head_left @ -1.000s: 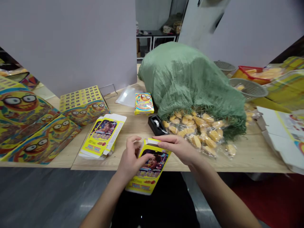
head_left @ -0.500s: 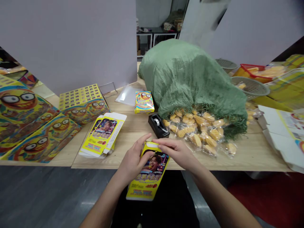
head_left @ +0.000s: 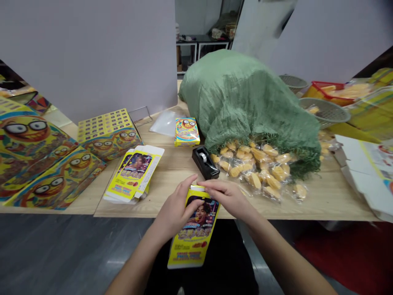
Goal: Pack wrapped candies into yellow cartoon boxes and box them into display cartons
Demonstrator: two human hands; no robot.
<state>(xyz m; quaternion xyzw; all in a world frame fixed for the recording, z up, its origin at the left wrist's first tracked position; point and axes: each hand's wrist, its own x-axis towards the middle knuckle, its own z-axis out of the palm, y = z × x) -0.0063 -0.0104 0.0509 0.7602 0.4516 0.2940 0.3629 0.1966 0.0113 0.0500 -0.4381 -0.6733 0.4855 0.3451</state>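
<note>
Left hand (head_left: 175, 209) wraps the yellow printed carton (head_left: 194, 234), right hand (head_left: 229, 198) pinching its top end! The carton tilts at six o'clock, jutting past the worktop (head_left: 166, 172) edge.

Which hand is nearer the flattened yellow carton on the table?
Left. The left hand is just right of the flattened yellow carton, not touching it; the right hand is farther right. Both hold a yellow box.

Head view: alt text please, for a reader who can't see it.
The left hand and right hand hold a yellow printed carton at the edge of a wooden table. Beyond it, clear bags of yellow snacks spill from a green woven sack beside a black tape dispenser.
</note>
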